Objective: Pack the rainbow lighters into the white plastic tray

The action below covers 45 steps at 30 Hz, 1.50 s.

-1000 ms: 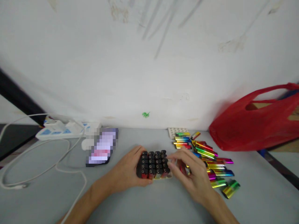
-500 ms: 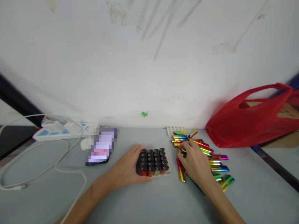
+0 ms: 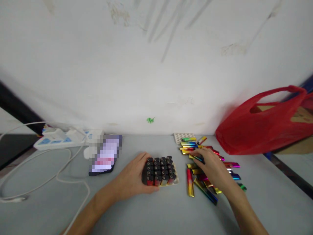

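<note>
Head view: right hand (image 3: 215, 168) pinches lighter (image 3: 199, 159), axis roughly left-right; black-topped block (image 3: 160, 170) sits leftward, gripped by left hand (image 3: 132, 178).

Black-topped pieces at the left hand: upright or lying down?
Upright: the black-topped pieces stand packed in rows, black ends facing up, with the left hand against one side.

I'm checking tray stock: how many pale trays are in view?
2: a rear tray by the wall, and a front tray bearing black-topped pieces at the left hand. Others may be hidden.
</note>
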Motion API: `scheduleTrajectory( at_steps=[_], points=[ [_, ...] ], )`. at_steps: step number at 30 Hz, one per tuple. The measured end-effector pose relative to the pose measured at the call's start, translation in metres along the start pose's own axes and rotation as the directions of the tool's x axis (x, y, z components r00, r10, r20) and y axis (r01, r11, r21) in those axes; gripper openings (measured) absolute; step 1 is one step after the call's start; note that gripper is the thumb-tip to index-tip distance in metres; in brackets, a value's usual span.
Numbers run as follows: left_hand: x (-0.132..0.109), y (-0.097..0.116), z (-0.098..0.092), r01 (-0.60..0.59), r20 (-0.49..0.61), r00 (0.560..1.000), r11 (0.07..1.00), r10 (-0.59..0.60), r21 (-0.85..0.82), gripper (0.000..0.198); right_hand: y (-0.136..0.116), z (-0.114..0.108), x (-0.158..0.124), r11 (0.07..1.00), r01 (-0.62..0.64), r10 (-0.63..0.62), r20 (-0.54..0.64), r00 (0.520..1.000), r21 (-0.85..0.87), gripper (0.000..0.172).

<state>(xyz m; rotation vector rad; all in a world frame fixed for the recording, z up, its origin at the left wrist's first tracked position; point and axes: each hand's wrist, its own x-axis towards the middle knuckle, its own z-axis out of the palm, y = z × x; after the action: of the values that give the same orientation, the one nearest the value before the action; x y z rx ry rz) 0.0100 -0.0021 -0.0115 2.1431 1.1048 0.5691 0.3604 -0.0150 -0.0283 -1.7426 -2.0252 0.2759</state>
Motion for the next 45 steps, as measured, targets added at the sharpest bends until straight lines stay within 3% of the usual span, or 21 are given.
scheduleTrajectory(
  at_steps=[27,36,45],
  points=[
    [-0.001,0.005,0.000,0.042,0.025,0.999,0.999,-0.042,-0.022,0.049,-0.030,0.007,0.001,0.992,0.088,-0.072,-0.164,0.984,0.095,0.011],
    [-0.001,0.005,0.001,0.077,0.035,0.996,0.996,-0.076,-0.043,0.054,-0.037,0.010,0.002,0.990,0.033,0.005,-0.270,0.963,0.135,0.023],
    [-0.002,0.007,0.000,0.072,0.022,0.997,0.997,-0.071,-0.035,0.056,-0.036,0.011,0.003,0.989,0.007,0.037,-0.293,0.955,0.147,0.028]
  ],
)
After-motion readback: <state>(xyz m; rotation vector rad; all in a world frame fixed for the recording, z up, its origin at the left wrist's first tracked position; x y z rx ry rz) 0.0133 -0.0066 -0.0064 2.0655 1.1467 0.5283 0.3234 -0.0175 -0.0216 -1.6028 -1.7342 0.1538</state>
